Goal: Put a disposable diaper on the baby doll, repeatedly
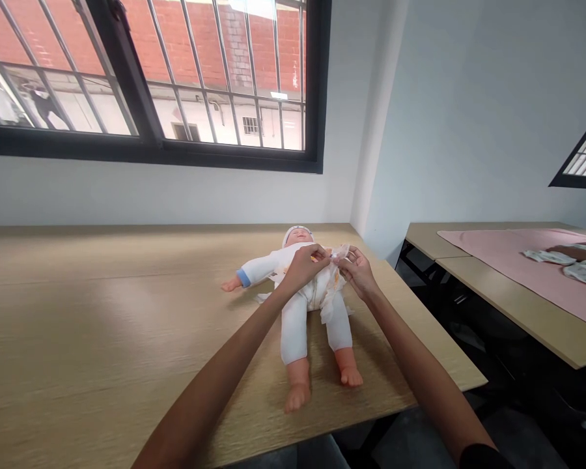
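A baby doll [297, 306] in a white suit lies on its back on the wooden table [102, 326], head toward the wall and bare feet toward me. My left hand [305, 264] is closed in a pinch on the white garment [329, 286] at the doll's chest. My right hand [356, 267] pinches the same cloth from the other side, fingers bent. The two hands almost touch above the chest. A loose flap of patterned white cloth hangs beside the doll's hip.
The table's right edge [434, 312] runs close to the doll. Across a dark gap stands a second table [517, 306] with a pink mat [532, 267] and small white garments [566, 264]. A barred window [176, 78] fills the wall behind.
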Demonstrator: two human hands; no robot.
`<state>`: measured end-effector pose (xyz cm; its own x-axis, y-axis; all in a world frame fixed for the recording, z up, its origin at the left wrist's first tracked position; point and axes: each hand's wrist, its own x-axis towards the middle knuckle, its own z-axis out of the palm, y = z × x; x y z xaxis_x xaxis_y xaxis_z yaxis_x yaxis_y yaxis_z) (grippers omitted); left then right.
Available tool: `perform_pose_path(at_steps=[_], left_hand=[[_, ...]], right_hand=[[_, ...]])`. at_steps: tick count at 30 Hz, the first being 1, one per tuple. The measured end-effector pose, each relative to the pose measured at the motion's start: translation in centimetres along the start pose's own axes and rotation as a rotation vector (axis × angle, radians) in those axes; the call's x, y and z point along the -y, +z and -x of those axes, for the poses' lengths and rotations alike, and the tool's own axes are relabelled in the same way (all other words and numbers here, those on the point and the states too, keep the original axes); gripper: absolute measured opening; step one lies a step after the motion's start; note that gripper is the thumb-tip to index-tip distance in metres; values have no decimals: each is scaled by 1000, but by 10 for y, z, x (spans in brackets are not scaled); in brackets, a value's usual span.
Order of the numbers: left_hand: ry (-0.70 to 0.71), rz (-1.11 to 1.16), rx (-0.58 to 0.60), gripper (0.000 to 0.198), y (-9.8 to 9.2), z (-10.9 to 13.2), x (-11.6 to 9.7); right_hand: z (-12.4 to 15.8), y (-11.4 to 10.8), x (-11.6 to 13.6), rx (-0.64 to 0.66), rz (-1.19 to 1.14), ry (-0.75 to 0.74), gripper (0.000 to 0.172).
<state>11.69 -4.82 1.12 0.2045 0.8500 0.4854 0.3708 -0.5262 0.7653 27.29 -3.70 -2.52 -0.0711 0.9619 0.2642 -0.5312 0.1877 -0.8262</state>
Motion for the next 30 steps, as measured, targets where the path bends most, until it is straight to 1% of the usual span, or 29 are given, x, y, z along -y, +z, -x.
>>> perform_pose_path(at_steps=[4,9,11,19,26,30], left_hand=[[-3,31,27,19,-3,-1,0],[-54,54,140,17,-9,-1,-6],[-76,71,167,16,-11,-1,-7],[-130,119,194,18,-14,-6,5],[-171,113,205,16,-16,-4,1],[-178,118,225,17,-18,-5,3]], right_hand=[[0,0,0,10,6,8,50],[-2,-2,-3,9,11,-8,52],[-2,-3,-4,11,21,-15,52],[-3,-4,-3,6,21,-10,53],[-3,-5,-4,-2,30,-3,51],[-4,-7,-6,4,44,-5,52]])
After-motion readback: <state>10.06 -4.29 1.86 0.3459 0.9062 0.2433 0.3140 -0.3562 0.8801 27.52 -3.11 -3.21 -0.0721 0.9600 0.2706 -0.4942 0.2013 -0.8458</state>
